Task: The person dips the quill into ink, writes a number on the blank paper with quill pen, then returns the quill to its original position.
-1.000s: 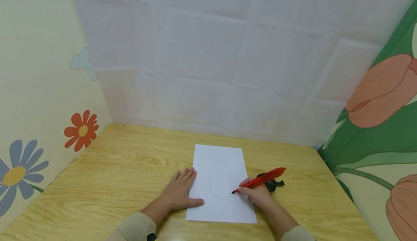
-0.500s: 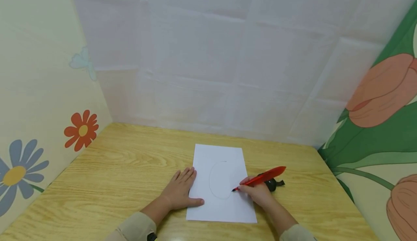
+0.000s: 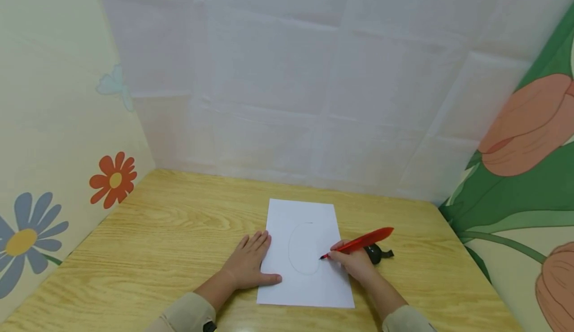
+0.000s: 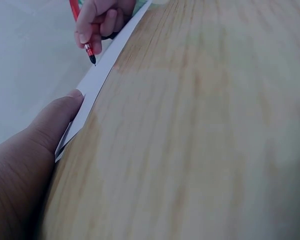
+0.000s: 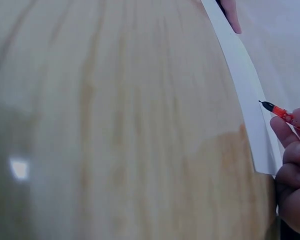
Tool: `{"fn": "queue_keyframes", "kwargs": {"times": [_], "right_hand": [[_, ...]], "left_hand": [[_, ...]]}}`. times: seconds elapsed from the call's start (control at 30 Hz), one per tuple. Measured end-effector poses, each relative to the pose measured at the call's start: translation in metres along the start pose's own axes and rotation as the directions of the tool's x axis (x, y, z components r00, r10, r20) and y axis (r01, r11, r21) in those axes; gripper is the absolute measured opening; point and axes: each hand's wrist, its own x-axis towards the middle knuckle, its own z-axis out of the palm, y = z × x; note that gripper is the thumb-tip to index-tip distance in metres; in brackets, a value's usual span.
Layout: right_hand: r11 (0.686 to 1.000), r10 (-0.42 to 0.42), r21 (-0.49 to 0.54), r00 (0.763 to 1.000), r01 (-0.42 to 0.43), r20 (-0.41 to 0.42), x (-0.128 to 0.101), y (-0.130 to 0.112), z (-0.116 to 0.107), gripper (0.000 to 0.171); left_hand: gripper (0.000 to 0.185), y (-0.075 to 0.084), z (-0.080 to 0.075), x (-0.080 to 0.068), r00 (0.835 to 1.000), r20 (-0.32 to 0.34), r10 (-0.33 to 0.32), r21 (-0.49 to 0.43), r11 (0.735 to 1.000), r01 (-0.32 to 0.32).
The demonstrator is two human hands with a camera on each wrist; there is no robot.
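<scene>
I held a slim red plastic pen (image 3: pixel 360 244) pinched low on its barrel in my right hand (image 3: pixel 354 263), its dark tip touching a white rectangular sheet of paper (image 3: pixel 309 282) beside a faint pencilled oval (image 3: pixel 304 248). The pen looked light, rigid and smooth, best gripped near the tip. My left hand (image 3: pixel 248 262) lay flat, fingers straight, pressing the sheet's left edge; thin, limp paper likely slides on the glossy pale wooden table (image 3: pixel 157 237). A small black object (image 3: pixel 376 253) sat behind my right hand.
</scene>
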Motion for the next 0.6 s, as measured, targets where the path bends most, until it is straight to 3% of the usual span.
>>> {"fn": "queue_keyframes", "kwargs": {"times": [0.6], "right_hand": [[1.000,0.008,0.004,0.998,-0.007,-0.061,0.0077,-0.0002,0.0053,0.017]], "left_hand": [[0.112,0.0002,-0.0006,0.0003,1.000,-0.003,0.002,0.004,1.000,-0.002]]}}
